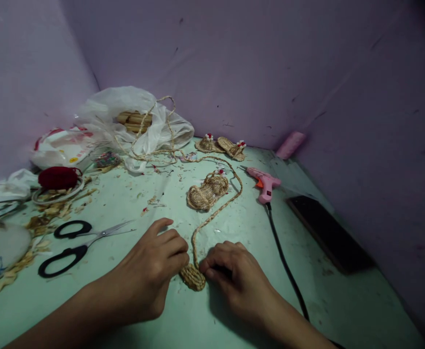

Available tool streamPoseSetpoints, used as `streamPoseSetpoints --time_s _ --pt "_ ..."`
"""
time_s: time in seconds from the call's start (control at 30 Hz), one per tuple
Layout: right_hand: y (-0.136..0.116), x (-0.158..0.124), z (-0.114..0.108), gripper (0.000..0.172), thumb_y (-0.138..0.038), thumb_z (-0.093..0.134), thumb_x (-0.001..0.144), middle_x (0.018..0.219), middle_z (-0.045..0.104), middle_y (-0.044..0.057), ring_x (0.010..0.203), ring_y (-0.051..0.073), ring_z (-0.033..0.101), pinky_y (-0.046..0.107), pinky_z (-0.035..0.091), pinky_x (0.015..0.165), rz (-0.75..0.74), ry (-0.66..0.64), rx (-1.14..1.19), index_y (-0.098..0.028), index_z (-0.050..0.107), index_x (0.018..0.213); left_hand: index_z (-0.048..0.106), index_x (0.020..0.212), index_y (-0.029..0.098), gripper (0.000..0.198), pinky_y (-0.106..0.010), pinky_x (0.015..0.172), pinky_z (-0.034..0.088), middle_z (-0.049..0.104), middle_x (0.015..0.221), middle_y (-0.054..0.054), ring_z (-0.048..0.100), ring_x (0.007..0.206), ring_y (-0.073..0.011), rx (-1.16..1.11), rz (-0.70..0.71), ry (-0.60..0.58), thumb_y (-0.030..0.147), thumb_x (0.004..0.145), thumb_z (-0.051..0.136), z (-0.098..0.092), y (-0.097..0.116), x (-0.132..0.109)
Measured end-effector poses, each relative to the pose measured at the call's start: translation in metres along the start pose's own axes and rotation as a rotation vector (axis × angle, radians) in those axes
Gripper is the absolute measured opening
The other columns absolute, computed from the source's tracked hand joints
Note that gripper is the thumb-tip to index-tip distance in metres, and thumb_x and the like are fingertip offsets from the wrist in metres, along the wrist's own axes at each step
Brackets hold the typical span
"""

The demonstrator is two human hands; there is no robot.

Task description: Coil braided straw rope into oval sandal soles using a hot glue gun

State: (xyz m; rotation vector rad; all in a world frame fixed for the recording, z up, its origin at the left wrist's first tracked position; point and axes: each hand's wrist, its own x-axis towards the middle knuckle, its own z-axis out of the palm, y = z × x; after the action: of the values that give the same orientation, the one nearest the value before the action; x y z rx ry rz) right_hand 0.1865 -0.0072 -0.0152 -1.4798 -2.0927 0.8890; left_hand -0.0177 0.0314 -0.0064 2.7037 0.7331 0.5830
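Observation:
A small oval coil of braided straw cord (193, 278) lies on the table between my hands. My left hand (156, 269) is closed on the coil's left side, thumb hidden and index finger raised. Fingertips of my right hand (239, 271) are pinched together at the coil's right edge, where the loose braided cord (218, 212) leaves it. From there the cord runs up in a curve, past a small woven slipper sole (207, 192) with red and white beads, toward a plastic bag at the back.
Black-handled scissors (85, 242) lie open at left. A pink glue gun (265, 184) with a black cable and a dark phone-like slab (329, 232) are at right. Behind stand finished mini slippers (230, 148), a white plastic bag (125, 104) and red yarn (58, 178). Straw scraps litter the left.

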Motion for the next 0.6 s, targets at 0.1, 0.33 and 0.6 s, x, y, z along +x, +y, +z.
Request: streamPoseSetpoints --time_s 0.1,0.33,0.6 --pt "-0.002 -0.001 -0.003 0.017 -0.005 0.058 0.075 0.072 0.068 -0.002 0.073 0.016 0.058 0.033 0.036 0.072 -0.012 -0.012 0.018 -0.021 0.065 0.073 0.058 0.082 0.018 0.03 -0.05 0.1 0.03 0.058 0.079 -0.003 0.052 0.077 -0.0175 0.036 0.02 -0.006 -0.002 0.064 0.045 0.002 0.001 0.001" --pt "-0.008 -0.004 -0.006 0.015 -0.007 0.059 0.073 0.071 0.068 -0.002 0.073 0.015 0.059 0.033 0.034 0.073 -0.091 -0.09 -0.032 -0.02 0.065 0.071 0.059 0.101 0.017 0.04 -0.048 0.09 0.041 0.06 0.1 -0.011 0.053 0.095 -0.0232 0.056 0.049 0.124 -0.001 0.07 0.042 0.008 0.006 0.003" --pt "-0.009 -0.008 -0.007 0.02 -0.007 0.055 0.076 0.075 0.067 -0.002 0.075 0.015 0.058 0.035 0.034 0.075 -0.147 -0.128 -0.041 -0.023 0.068 0.079 0.06 0.074 0.021 0.019 -0.026 0.052 0.041 0.06 0.066 0.0 0.054 0.055 -0.0139 0.008 -0.553 0.092 0.028 0.083 0.045 -0.001 0.018 -0.011"
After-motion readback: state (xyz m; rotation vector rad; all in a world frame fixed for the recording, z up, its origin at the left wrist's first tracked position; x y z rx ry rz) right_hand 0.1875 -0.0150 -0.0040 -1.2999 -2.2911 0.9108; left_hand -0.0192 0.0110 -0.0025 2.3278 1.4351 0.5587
